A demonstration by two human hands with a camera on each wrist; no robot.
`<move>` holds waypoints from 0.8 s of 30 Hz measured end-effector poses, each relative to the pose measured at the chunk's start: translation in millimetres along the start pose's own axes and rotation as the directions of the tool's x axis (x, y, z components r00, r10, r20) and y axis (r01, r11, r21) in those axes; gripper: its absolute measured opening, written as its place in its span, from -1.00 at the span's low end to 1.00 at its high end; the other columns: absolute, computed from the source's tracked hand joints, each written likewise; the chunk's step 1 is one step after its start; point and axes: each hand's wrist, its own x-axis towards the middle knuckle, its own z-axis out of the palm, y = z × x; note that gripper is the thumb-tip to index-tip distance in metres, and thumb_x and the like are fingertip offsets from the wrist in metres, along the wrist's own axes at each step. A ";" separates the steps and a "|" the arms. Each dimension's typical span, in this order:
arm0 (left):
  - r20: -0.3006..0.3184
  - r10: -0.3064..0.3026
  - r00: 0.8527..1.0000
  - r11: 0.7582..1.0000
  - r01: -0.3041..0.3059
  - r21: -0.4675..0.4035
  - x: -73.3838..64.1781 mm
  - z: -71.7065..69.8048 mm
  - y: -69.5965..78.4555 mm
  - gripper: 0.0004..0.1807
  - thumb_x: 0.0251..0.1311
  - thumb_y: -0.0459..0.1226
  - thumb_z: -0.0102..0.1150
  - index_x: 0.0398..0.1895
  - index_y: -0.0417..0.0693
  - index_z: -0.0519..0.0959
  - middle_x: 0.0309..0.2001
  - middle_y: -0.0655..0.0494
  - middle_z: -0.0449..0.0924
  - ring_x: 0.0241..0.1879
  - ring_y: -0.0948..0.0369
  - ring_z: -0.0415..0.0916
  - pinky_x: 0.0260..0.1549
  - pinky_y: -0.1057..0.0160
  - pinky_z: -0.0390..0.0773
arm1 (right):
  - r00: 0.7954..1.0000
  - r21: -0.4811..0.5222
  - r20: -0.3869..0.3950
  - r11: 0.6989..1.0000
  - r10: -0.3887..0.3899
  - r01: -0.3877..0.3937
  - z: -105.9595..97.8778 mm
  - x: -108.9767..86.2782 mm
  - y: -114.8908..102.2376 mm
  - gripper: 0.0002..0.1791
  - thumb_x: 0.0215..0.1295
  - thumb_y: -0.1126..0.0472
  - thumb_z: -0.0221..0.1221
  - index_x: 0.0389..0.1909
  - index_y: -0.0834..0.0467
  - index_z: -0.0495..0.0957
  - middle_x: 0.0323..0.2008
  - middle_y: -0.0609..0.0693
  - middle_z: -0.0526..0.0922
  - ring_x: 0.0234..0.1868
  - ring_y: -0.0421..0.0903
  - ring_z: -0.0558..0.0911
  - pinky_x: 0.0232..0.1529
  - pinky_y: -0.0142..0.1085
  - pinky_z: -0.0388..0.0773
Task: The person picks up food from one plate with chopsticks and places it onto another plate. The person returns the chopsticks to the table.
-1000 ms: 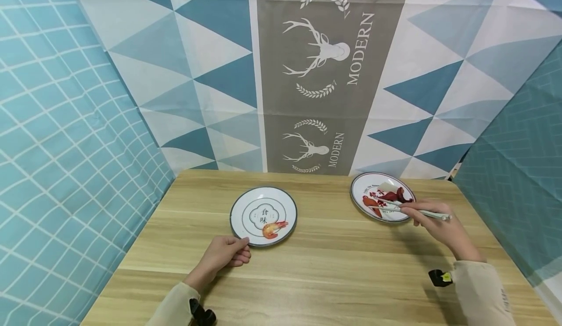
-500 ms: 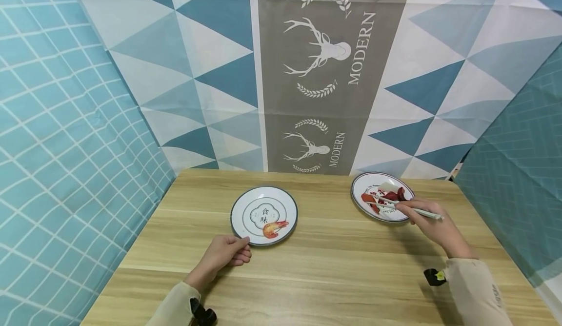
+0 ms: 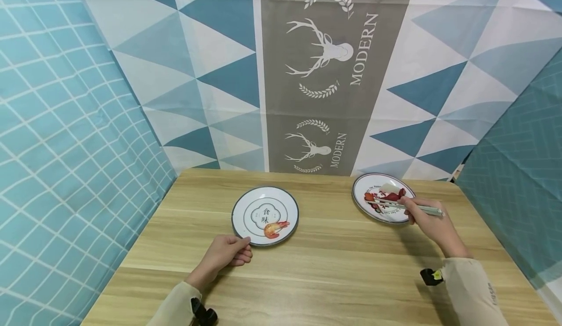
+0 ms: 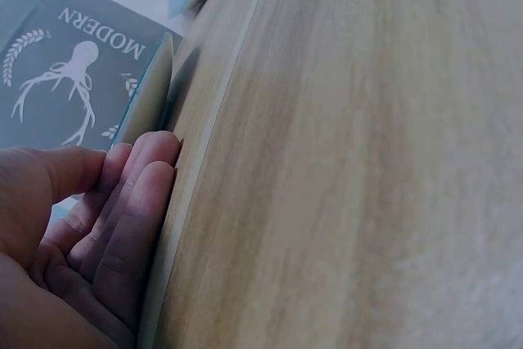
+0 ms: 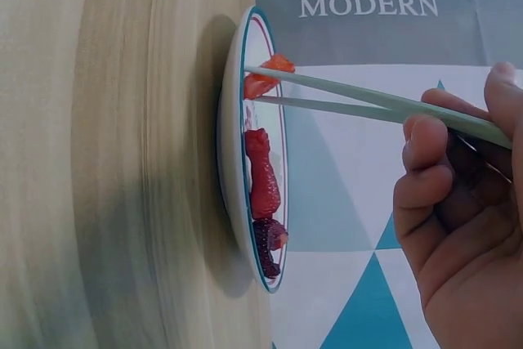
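Observation:
With thumb and forefinger, my left hand (image 3: pixel 225 254) pinches the near left rim of a white plate (image 3: pixel 244 213) with a dark blue edge. A cooked shrimp (image 3: pixel 276 229) lies on it, towards the front right. My right hand (image 3: pixel 435 224) grips a pair of pale green chopsticks (image 5: pixel 351 97) over a second plate (image 3: pixel 361 187) at the back right. The chopstick tips are at an orange-red piece of food (image 5: pixel 263 83) on that plate, one on either side in the right wrist view. Beside it lie a bumpy red piece (image 5: pixel 263 181), a dark purple-red piece (image 5: pixel 268 244) and a flat white piece (image 3: pixel 390 188).
Both plates stand on a wooden table (image 3: pixel 316 267), the right one near its back edge. Behind rises a patterned wall covering (image 3: pixel 307 101); blue tiled sheets (image 3: pixel 74 121) flank the sides. A black wrist camera (image 3: pixel 204 314) sits at the left sleeve, another (image 3: pixel 431 277) at the right.
My right hand has shifted slightly left, turning the chopsticks flatter across the right plate. The orange-red piece has shifted a little under their tips. My left hand keeps its hold on the plate.

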 end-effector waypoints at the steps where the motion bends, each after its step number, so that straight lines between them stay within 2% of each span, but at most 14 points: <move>1: 0.001 0.000 1.000 1.000 0.000 0.001 0.1 0.1 -0.1 -0.58 0.45 -0.10 0.20 -0.30 -0.36 0.71 -0.45 0.00 0.77 -0.47 0.25 0.73 -0.40 0.31 0.78 | 1.000 -0.001 0.001 1.000 0.008 -0.008 0.2 -0.4 0.2 -0.52 0.62 0.05 0.05 -0.50 0.20 0.65 -0.63 0.07 0.57 -0.55 -0.19 0.48 -0.48 -0.41 0.37; 4: 0.003 0.001 1.000 1.000 -0.001 0.000 0.2 0.1 -0.4 -0.58 0.45 -0.10 0.20 -0.29 -0.36 0.71 -0.44 0.00 0.77 -0.46 0.25 0.74 -0.40 0.31 0.78 | 1.000 -0.004 0.004 1.000 0.030 -0.030 0.7 -1.5 0.1 -0.52 0.63 0.02 0.03 -0.46 0.19 0.66 -0.62 0.01 0.57 -0.53 -0.19 0.49 -0.48 -0.40 0.37; 9: 0.005 0.001 1.000 1.000 -0.001 0.001 0.4 -0.2 -1.3 -0.57 0.45 -0.09 0.21 -0.29 -0.36 0.71 -0.44 -0.01 0.77 -0.46 0.24 0.74 -0.40 0.30 0.78 | 0.999 -0.010 0.013 0.999 0.041 -0.041 0.5 -3.0 -1.6 -0.46 0.62 -0.01 0.04 -0.56 0.21 0.61 -0.60 -0.02 0.57 -0.54 -0.18 0.47 -0.51 -0.37 0.36; 12: 0.006 0.000 1.000 1.000 0.000 0.001 0.6 -0.3 -1.8 -0.57 0.45 -0.09 0.21 -0.29 -0.36 0.71 -0.44 -0.01 0.77 -0.46 0.24 0.74 -0.40 0.30 0.78 | 0.999 -0.013 0.023 0.999 0.036 -0.036 -0.1 -3.0 -2.2 -0.47 0.62 -0.01 0.04 -0.54 0.21 0.62 -0.59 -0.02 0.57 -0.54 -0.18 0.48 -0.51 -0.38 0.37; 14: 0.005 0.000 1.000 1.000 0.000 0.000 0.8 -0.3 -2.1 -0.57 0.45 -0.08 0.21 -0.29 -0.36 0.70 -0.44 -0.01 0.77 -0.46 0.24 0.74 -0.39 0.30 0.78 | 0.998 -0.003 0.037 0.999 0.046 -0.046 -0.9 -2.3 -2.4 -0.50 0.63 -0.01 0.02 -0.46 0.20 0.67 -0.58 -0.02 0.59 -0.54 -0.17 0.50 -0.50 -0.39 0.42; 17: 0.004 0.001 1.000 1.000 -0.001 -0.002 1.1 -0.3 -2.3 -0.57 0.45 -0.08 0.21 -0.29 -0.36 0.70 -0.44 0.00 0.77 -0.46 0.24 0.74 -0.40 0.30 0.78 | 0.994 0.025 0.074 0.996 0.079 -0.081 -3.6 -1.2 -2.4 -0.51 0.65 -0.03 -0.02 -0.18 0.25 0.72 -0.55 -0.01 0.65 -0.52 -0.19 0.58 -0.46 -0.38 0.55; 21: 0.005 0.001 1.000 1.000 -0.001 0.000 1.3 -0.2 -2.2 -0.57 0.45 -0.08 0.21 -0.30 -0.35 0.70 -0.45 0.00 0.77 -0.46 0.25 0.73 -0.40 0.31 0.78 | 0.982 0.095 0.141 0.985 0.128 -0.142 -10.7 -1.1 -0.2 -0.42 0.67 -0.05 -0.09 0.17 0.38 0.59 -0.43 0.07 0.72 -0.44 -0.22 0.67 -0.42 -0.33 0.70; 24: 0.006 0.001 1.000 1.000 -0.001 0.000 1.3 -0.2 -1.7 -0.57 0.45 -0.08 0.21 -0.30 -0.35 0.70 -0.45 0.00 0.77 -0.46 0.25 0.73 -0.40 0.31 0.78 | 0.976 0.159 0.161 0.972 0.145 -0.171 -17.1 -2.3 2.4 -0.40 0.68 -0.04 -0.10 0.25 0.43 0.52 -0.36 0.05 0.76 -0.38 -0.22 0.72 -0.42 -0.30 0.74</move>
